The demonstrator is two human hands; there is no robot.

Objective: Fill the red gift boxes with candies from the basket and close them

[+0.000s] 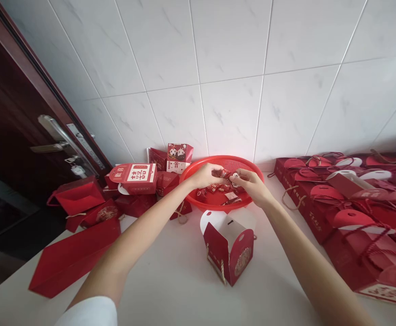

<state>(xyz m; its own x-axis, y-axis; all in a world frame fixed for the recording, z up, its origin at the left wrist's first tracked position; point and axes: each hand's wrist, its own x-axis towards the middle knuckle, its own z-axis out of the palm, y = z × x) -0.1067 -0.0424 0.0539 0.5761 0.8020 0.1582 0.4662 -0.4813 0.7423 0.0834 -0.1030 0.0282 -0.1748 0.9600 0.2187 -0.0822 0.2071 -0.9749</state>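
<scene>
Both of my hands are over a red plastic basket (198, 205) that holds several small wrapped sweets (214, 188). My left hand (205, 176) pinches a small red wrapped sweet (222, 173) between thumb and fingers. My right hand (251, 183) is closed on another wrapped sweet (234, 179), dark red with a pale print. The two hands are close together but apart. Just in front of the basket, between my forearms, stands an open red gift box (241, 259) with white inner flaps and a rope handle. Its inside bottom is hidden.
Rows of red gift boxes (315, 217) with cord handles fill the right side. More red boxes (138, 179) are piled at the left, with a long red box (75, 256) near the table's left edge. A tiled wall (231, 113) stands behind; a door handle (53, 147) is left.
</scene>
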